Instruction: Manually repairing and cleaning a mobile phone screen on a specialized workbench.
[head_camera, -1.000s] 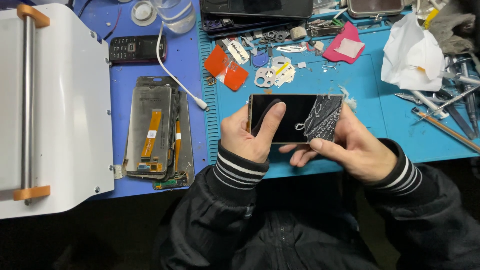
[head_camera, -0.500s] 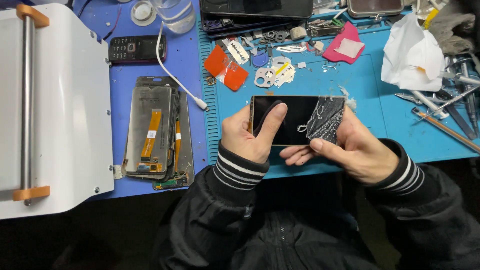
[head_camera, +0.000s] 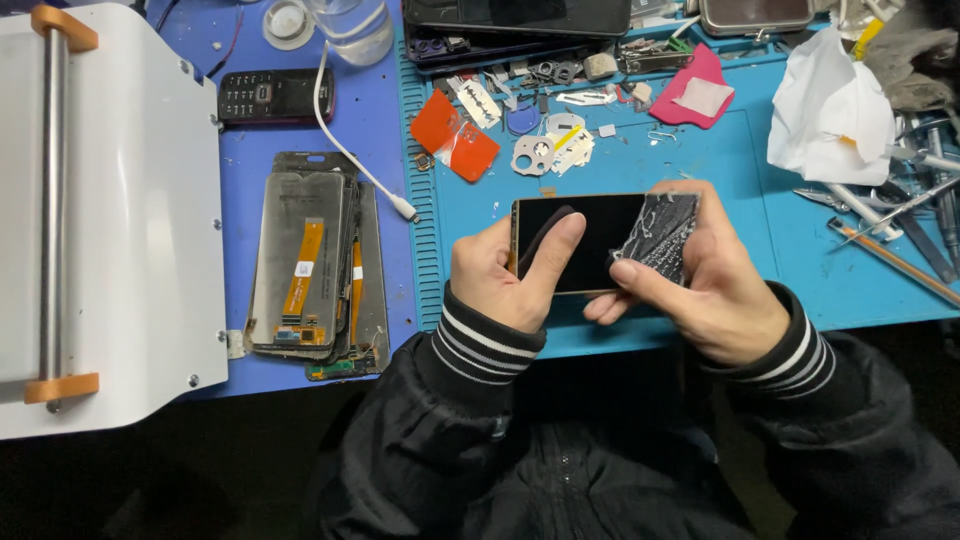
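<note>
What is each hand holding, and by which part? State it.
Both hold the black cracked-glass phone: left hand at its left end, right hand at its shattered right end.

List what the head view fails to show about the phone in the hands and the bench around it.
- Phone: underside hidden; left hand and right hand cover its ends.
- Cracked patch: depth too fine to tell.
- Lower display panels: covered by the top one in the stack.
- Tools: cut off by the right edge.
- White machine: cut off at left.

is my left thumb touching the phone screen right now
Touching. The head view shows the left hand gripping the phone, its thumb lying flat across the dark glass with no gap.
</note>
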